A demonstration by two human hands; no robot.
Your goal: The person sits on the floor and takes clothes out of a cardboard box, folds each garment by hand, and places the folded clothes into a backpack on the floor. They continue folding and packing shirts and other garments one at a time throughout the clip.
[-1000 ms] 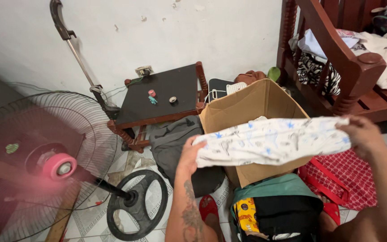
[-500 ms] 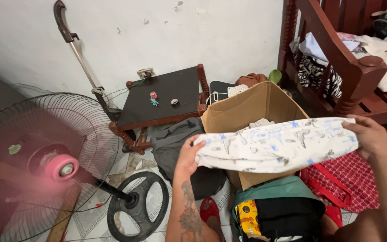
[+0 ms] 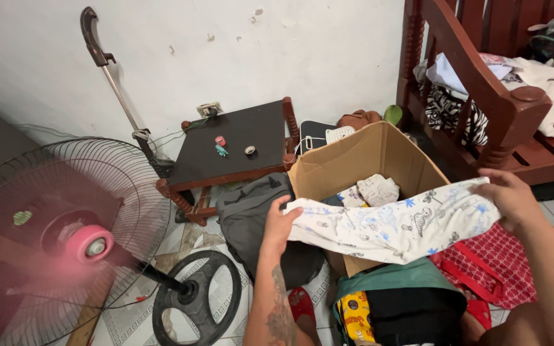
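Note:
I hold a white printed cloth [image 3: 395,224] with blue and grey figures, stretched between both hands over the near edge of an open cardboard box [image 3: 367,160]. My left hand [image 3: 281,221] grips its left end. My right hand [image 3: 511,198] grips its right end. Inside the box lie a few folded pale cloths [image 3: 376,189].
A running pink-bladed floor fan [image 3: 65,240] stands at left on a round black base [image 3: 197,298]. A small dark wooden table [image 3: 238,144] sits by the white wall. A grey bag [image 3: 251,221], a teal and black bag [image 3: 399,307], a red bag [image 3: 492,269] and a wooden bench [image 3: 501,96] surround the box.
The cloth has tilted, its right end now higher, and both hands have shifted slightly toward the box. The view has moved a little.

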